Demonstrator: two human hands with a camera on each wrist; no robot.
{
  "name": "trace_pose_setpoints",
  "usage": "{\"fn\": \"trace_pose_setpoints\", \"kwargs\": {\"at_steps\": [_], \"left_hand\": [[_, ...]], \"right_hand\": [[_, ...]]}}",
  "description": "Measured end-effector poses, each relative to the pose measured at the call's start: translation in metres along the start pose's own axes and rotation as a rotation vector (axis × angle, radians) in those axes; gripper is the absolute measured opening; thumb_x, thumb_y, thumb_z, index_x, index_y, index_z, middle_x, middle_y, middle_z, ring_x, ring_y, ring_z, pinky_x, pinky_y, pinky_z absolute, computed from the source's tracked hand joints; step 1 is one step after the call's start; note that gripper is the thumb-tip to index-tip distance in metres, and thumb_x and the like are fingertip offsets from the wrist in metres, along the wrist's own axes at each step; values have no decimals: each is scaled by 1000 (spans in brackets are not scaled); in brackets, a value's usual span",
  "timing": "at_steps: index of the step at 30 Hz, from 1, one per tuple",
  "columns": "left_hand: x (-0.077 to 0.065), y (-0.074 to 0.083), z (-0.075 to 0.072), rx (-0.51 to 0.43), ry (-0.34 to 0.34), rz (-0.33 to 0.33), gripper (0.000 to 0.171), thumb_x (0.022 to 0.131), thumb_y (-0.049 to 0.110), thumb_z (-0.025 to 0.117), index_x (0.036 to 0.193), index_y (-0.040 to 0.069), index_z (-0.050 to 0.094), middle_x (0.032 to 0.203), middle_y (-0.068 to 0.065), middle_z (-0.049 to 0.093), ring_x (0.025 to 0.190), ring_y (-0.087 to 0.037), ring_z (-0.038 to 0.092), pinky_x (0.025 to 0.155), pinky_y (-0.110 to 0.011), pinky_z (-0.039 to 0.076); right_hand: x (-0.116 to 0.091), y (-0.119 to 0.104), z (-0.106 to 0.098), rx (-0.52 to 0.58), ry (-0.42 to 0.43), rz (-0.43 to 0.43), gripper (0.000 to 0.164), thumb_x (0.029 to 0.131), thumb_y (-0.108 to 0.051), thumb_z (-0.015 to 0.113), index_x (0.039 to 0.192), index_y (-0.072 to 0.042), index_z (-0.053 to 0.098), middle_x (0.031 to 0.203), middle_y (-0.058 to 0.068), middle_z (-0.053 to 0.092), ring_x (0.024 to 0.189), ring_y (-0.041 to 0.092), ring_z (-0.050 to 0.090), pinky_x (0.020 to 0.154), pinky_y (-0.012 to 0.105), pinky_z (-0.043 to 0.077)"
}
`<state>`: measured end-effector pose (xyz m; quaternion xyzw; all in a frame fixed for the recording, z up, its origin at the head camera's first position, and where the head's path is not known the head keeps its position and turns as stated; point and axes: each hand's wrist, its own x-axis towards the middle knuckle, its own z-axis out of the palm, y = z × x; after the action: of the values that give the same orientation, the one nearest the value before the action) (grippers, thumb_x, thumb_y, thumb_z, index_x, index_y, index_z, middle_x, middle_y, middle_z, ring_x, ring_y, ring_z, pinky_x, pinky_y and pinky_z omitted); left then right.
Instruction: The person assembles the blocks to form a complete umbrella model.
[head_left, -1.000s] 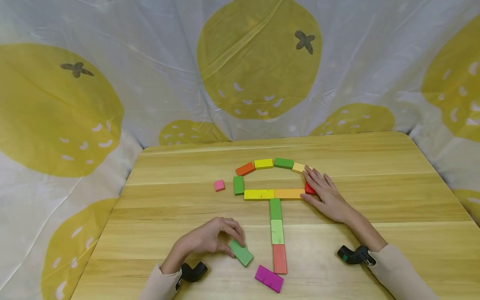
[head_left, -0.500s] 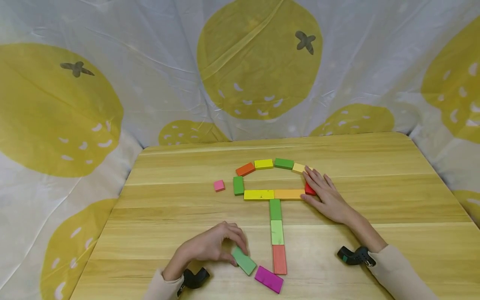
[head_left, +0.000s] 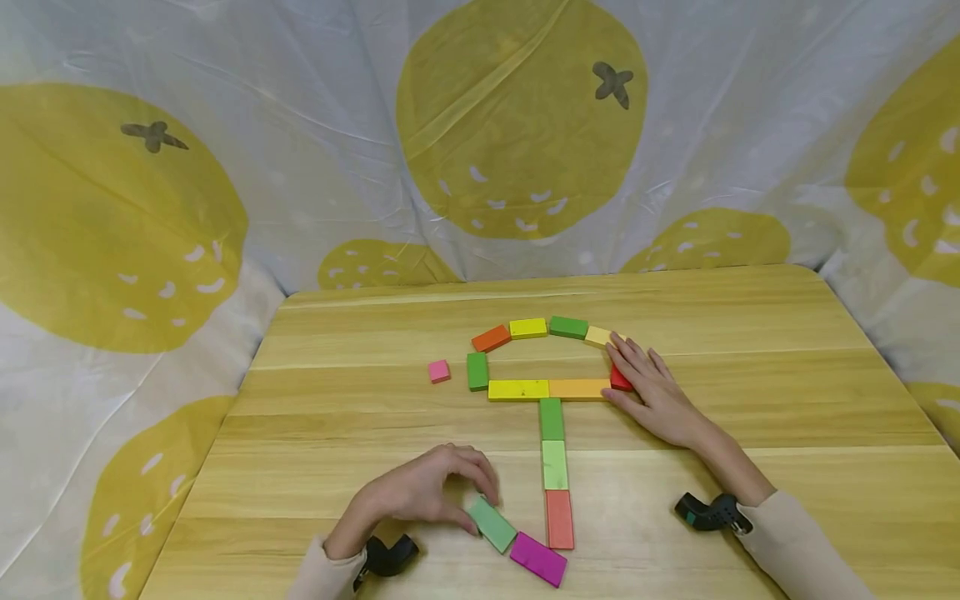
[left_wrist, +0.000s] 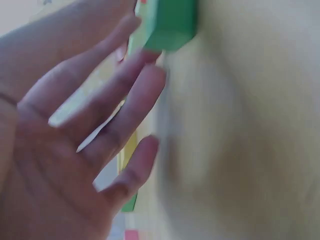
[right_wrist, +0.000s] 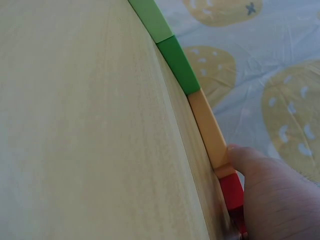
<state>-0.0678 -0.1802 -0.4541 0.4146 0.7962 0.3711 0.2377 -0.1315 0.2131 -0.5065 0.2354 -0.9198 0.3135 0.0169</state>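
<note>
My left hand [head_left: 431,487] pinches the upper end of a pale green block [head_left: 492,523] between thumb and fingertips. That block lies slanted on the table, its lower end next to a purple block [head_left: 537,559]. In the left wrist view the block looks green [left_wrist: 172,25], with the other fingers spread loosely below it. My right hand [head_left: 656,400] rests with straight fingers over a red block [head_left: 619,379], partly hiding it. Its fingertips reach a pale yellow block [head_left: 599,335], and its thumb touches the end of an orange block [head_left: 579,389].
Several blocks form an arch, including an orange-red one [head_left: 491,338], above a yellow block [head_left: 518,390]. A stem of green [head_left: 551,419], light green [head_left: 554,465] and coral [head_left: 558,519] blocks runs downward. A pink cube [head_left: 438,372] lies left on the wooden table [head_left: 322,367].
My left hand has shifted the pale green block right and toward the near edge, up to the purple block. The right hand has stayed in place.
</note>
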Motion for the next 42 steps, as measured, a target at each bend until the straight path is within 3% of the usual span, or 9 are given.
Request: {"fn": "trace_pose_setpoints", "kwargs": {"at_steps": [2, 5, 8, 11, 14, 18, 25, 37, 42], "left_hand": [[-1, -3, -8, -5, 107, -29, 23, 87, 21, 85, 109, 16, 79, 116, 6, 73, 113, -9, 64, 106, -33, 51], [0, -10, -25, 88, 385, -111, 22, 89, 13, 82, 110, 9, 78, 115, -3, 73, 103, -21, 67, 91, -38, 57], [2, -20, -44, 191, 629, -237, 31, 86, 4, 83, 116, 2, 75, 117, -13, 71, 95, -29, 67, 80, -44, 57], [5, -31, -58, 228, 748, -320, 44, 82, -1, 84, 125, -2, 70, 123, -21, 66, 93, -34, 66, 76, -48, 55], [9, -42, -64, 216, 766, -347, 50, 82, -2, 84, 129, -4, 68, 124, -25, 63, 94, -37, 67, 79, -49, 56], [17, -55, -64, 181, 720, -364, 49, 83, -2, 83, 130, -3, 68, 120, -24, 64, 94, -33, 65, 84, -46, 57], [19, -63, -62, 177, 703, -395, 38, 85, -3, 82, 122, -2, 73, 104, -16, 65, 87, -25, 59, 75, -30, 50], [-13, -43, -37, 193, 613, -298, 35, 85, 1, 83, 119, 1, 76, 99, -9, 66, 84, -20, 58, 70, -25, 51], [-18, -30, -23, 193, 566, -303, 34, 82, 2, 85, 116, 5, 78, 100, -4, 66, 86, -17, 59, 75, -25, 54]], "right_hand": [[-1, 0, 0, 0, -1, 2, 76, 104, -34, 61, 165, -7, 25, 174, 14, 17, 160, 44, 14, 129, 58, 2], [-1, 1, 0, -1, -1, -1, 76, 104, -34, 62, 165, -7, 25, 174, 14, 17, 159, 45, 14, 130, 57, 1], [-1, 1, 0, 0, -9, 2, 77, 104, -35, 61, 165, -7, 24, 174, 14, 16, 160, 45, 13, 130, 56, -1], [-1, 1, 1, -2, -9, 1, 77, 104, -35, 61, 165, -7, 24, 174, 14, 16, 160, 44, 13, 130, 57, 0], [-2, 1, 0, 1, -11, 2, 77, 104, -34, 61, 165, -7, 24, 174, 13, 15, 160, 44, 12, 130, 57, 0], [-2, 1, 1, 3, -10, 6, 77, 104, -34, 62, 165, -7, 24, 174, 13, 16, 160, 44, 13, 129, 58, 1], [-1, 0, 0, 0, 0, 3, 76, 104, -34, 62, 165, -6, 25, 174, 13, 17, 159, 44, 14, 129, 58, 1], [1, 0, 0, -1, -4, 2, 74, 104, -33, 61, 164, -7, 26, 174, 13, 17, 159, 45, 15, 129, 59, 4], [0, 0, 0, 4, 1, -3, 74, 104, -33, 61, 164, -6, 26, 174, 13, 18, 159, 45, 15, 129, 59, 4]]}}
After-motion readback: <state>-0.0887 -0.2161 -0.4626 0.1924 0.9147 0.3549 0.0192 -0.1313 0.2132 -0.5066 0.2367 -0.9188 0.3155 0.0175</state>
